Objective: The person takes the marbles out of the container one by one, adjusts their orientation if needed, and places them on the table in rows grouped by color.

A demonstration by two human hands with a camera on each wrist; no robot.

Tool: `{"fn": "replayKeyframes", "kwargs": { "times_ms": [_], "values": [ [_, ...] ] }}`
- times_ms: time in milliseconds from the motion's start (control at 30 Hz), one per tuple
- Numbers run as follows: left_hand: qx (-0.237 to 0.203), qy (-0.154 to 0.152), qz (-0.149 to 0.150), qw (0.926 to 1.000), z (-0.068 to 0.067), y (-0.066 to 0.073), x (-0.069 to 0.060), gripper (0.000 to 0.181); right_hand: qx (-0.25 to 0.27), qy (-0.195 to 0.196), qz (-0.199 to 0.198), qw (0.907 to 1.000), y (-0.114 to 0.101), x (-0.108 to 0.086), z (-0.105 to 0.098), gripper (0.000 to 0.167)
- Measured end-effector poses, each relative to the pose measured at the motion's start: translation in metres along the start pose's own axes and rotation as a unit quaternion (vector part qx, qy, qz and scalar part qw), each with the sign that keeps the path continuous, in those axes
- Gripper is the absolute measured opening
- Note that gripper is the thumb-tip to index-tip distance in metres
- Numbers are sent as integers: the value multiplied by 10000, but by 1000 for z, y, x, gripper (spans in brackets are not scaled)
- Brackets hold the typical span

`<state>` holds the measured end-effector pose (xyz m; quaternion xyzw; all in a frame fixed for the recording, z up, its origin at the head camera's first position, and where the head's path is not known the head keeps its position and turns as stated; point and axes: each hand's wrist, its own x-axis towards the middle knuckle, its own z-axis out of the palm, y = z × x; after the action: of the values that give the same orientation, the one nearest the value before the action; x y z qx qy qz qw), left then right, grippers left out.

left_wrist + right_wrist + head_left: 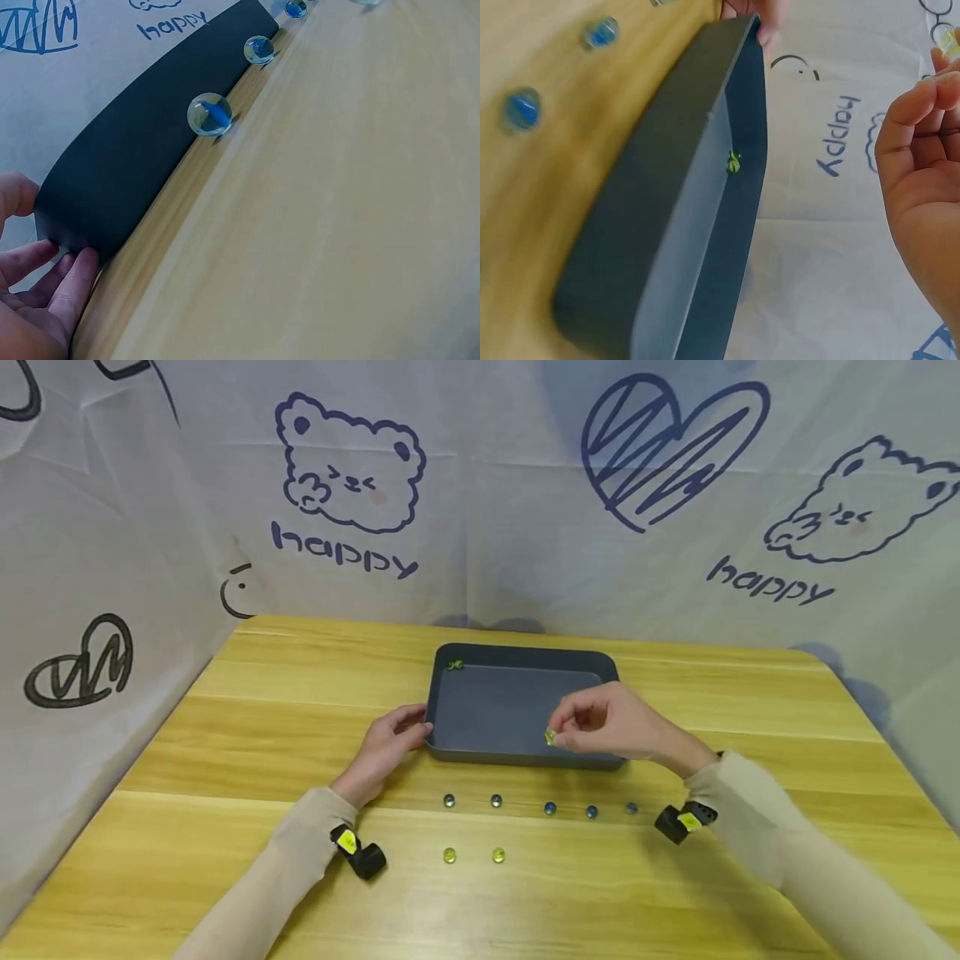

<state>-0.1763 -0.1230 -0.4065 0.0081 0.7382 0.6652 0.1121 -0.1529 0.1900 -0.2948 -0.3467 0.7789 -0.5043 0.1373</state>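
A yellow-green glass marble [551, 737] is pinched between the thumb and fingers of my right hand [622, 727], above the front right part of a dark grey rectangular tray [491, 706]. My left hand [378, 752] holds the tray's front left corner, thumb at the rim and fingers against the outer wall. Inside the tray, green marbles [455, 665] sit together in the far left corner. In the left wrist view, the left fingers [75, 289] touch the tray's outer wall, low near the table.
In front of the tray, a row of clear marbles with blue inside [551, 808] runs across the wooden table [300, 693]. Closer to me lie a yellow-green marble [449, 856] and another such marble [498, 855]. A white printed cloth [510, 527] hangs behind the table.
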Motion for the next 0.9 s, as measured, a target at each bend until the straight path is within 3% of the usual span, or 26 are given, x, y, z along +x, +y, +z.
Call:
{"fn": "replayKeyframes", "kwargs": {
  "times_ms": [333,533,900],
  "values": [
    [-29,-1,-40,10000,-1,0,-2,46,196,-105,-888,9958,-1,-38,16,24],
    [-26,10,-60,10000,-1,0,-2,47,215,-230,-812,9962,4,-52,26,28],
    [-19,-20,-75,10000,-1,1,-2,47,98,-691,-824,9942,29,-67,53,20]
  ]
}}
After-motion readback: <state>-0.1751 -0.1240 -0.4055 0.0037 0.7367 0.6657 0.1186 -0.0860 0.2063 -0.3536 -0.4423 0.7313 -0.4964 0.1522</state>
